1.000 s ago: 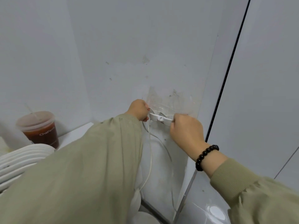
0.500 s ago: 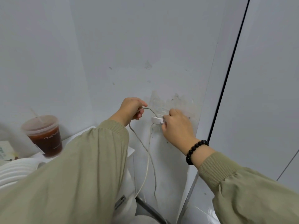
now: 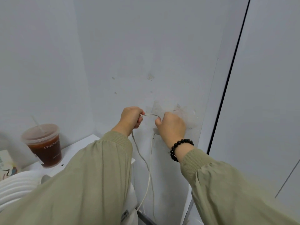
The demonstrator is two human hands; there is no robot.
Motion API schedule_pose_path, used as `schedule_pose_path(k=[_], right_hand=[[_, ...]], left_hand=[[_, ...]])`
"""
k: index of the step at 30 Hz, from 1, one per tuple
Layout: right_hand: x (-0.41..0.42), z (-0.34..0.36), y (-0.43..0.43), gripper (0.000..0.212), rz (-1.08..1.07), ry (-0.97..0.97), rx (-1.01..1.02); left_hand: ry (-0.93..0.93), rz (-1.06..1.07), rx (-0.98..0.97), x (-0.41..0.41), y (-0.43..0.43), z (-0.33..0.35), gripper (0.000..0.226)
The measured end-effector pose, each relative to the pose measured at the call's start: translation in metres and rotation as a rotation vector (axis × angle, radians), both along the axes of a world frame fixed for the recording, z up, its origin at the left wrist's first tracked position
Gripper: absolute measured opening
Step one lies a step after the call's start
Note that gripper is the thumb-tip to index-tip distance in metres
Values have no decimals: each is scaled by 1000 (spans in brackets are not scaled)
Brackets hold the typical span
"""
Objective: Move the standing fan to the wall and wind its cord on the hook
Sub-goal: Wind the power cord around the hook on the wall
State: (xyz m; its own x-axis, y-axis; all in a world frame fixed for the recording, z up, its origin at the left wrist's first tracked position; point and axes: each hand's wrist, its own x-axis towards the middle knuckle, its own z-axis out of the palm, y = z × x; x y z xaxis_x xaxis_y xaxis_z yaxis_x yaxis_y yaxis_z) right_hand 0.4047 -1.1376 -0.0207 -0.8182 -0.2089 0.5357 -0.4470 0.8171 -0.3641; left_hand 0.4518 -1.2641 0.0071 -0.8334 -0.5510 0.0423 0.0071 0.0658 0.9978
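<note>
We see both hands up against the grey wall [image 3: 146, 54], a little below the middle of the view. The left hand [image 3: 130, 119] curls its fingers round the white cord [image 3: 150, 114]. The cord arcs across to the right hand [image 3: 172, 125] at its 3 o'clock, which pinches it too, fingers curled. A white sliver of the hook [image 3: 155, 131] peeks out at the right hand's 7 o'clock. Two strands hang from there toward 6 o'clock. The fan [image 3: 13, 189] shows its white grille at 8 o'clock, partly behind the left sleeve. A lidded cup [image 3: 43, 145] of dark drink stands on a white ledge [image 3: 78, 146] at 9 o'clock. A black bead bracelet [image 3: 180, 147] circles the right wrist.
</note>
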Motion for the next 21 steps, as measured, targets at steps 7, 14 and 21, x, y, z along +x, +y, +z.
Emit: schedule_pose_path(k=[7, 14, 21], right_hand=[[-1, 5, -4, 18, 197, -53, 105], [4, 9, 11, 31, 102, -176, -450], [9, 45, 33, 29, 115, 72, -84]], left_hand=[[-2, -103, -69, 1, 5, -2, 21], [-66, -26, -187, 1, 8, -3, 23], [-32, -84, -269, -1, 12, 14, 25]])
